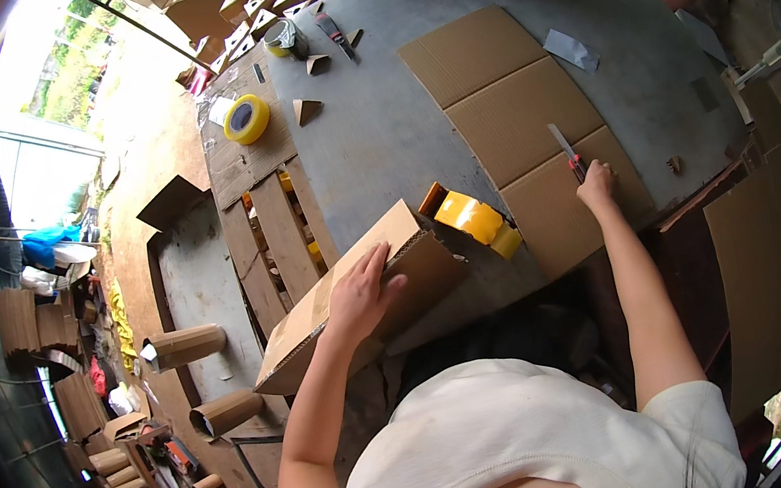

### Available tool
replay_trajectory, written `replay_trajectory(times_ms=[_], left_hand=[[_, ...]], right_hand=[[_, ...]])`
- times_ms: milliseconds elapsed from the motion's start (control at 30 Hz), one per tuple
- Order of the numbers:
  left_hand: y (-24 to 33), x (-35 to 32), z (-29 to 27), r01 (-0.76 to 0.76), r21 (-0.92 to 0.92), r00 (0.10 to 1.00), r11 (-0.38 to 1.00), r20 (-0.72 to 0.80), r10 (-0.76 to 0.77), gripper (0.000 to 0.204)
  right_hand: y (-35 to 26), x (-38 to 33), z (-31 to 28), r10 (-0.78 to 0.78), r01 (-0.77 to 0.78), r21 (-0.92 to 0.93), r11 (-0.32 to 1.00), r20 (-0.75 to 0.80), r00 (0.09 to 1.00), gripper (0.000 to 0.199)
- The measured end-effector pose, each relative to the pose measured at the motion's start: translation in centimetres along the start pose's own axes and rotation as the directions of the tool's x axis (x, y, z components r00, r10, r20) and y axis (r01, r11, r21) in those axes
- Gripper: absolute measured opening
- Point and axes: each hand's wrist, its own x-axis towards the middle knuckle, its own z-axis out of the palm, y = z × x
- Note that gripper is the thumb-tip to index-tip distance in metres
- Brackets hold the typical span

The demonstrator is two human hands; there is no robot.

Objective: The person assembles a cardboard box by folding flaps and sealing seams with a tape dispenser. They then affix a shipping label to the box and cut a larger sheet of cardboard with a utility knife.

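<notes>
My left hand [364,296] lies flat on a closed brown cardboard box [427,274], fingers stretched along its taped upper side and thumb apart. The box sits tilted at the near edge of the grey table. In my right hand [599,183] is a utility knife [568,151], its blade out and pointing away from me over a flat, creased cardboard sheet [515,97]. Between the box and that sheet stands a yellow tape dispenser [472,218], touched by neither hand.
A yellow tape roll [246,119], a second tape roll [284,38] and another cutter [334,34] lie at the far left of the grey table [363,118]. A paper slip [572,50] is beyond the sheet. Cardboard tubes [185,347] stand on the left.
</notes>
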Motion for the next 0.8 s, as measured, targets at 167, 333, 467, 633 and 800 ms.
replay_trajectory(times_ms=[167, 333, 467, 633, 800], left_hand=[[-0.3, 2.1, -0.5, 0.002, 0.102, 0.973, 0.995, 0.231, -0.026, 0.052], [-1.8, 1.6, 1.1, -0.124, 0.111, 0.992, 0.986, 0.005, 0.124, 0.044], [-3.2, -0.5, 0.3, -0.080, 0.073, 0.994, 0.994, 0.084, 0.074, 0.043], [-6.9, -4.2, -0.6, -0.042, 0.125, 0.994, 0.991, 0.108, 0.029, 0.049], [-7.0, -4.7, -1.3, -0.084, 0.114, 0.996, 0.990, 0.034, 0.081, 0.047]], right_hand=[[0.3, -8.6, -2.8, -0.230, 0.396, 0.537, 0.745, -0.351, 0.908, 0.014], [-10.9, -23.5, -7.0, -0.471, 0.445, 0.718, 0.535, -0.184, 0.863, 0.036], [-16.4, -28.5, -5.6, -0.536, 0.480, 0.600, 0.640, -0.099, 0.838, 0.036], [-20.8, -31.9, -3.6, -0.560, 0.562, 0.440, 0.700, -0.151, 0.815, 0.036], [-23.6, -33.5, -3.2, -0.517, 0.516, 0.286, 0.807, -0.079, 0.852, 0.034]])
